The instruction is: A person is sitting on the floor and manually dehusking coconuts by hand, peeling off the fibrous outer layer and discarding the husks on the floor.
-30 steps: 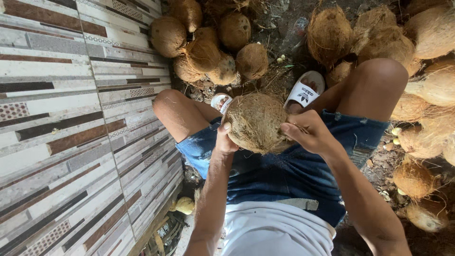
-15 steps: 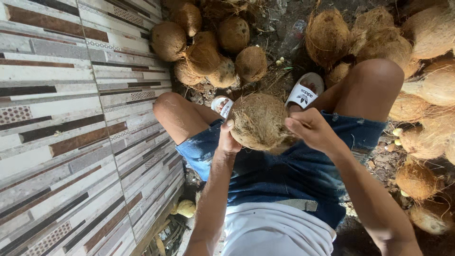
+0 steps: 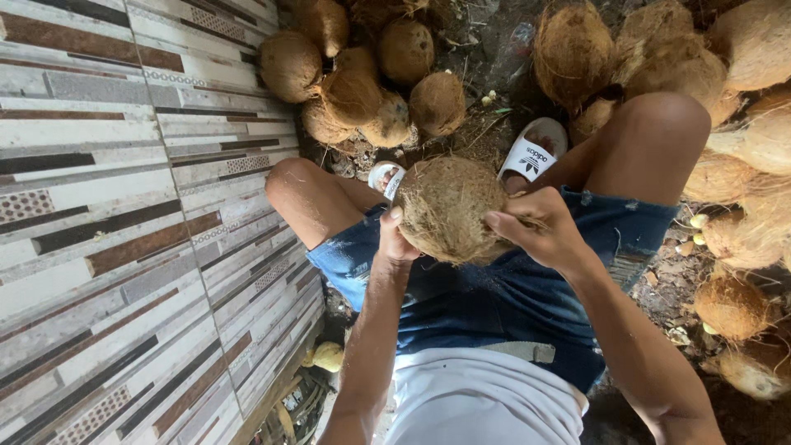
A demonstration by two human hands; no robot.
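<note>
I sit with a brown, fibrous husked coconut held over my lap between both hands. My left hand cups its left side with the thumb up on the husk. My right hand grips the right side, fingers pinching loose husk fibres at the edge. Below the coconut are my blue denim shorts and white shirt. My knees spread to either side, and my feet in white slide sandals rest on the ground beyond the coconut.
A pile of husked coconuts lies ahead at the wall's foot. More coconuts crowd the right side, on dirt littered with fibres. A striped tiled wall fills the left. A small yellowish object lies low beside the wall.
The coconut stays in both hands at about the same spot. My right fingers have shifted slightly along its right edge, on the fibres.
</note>
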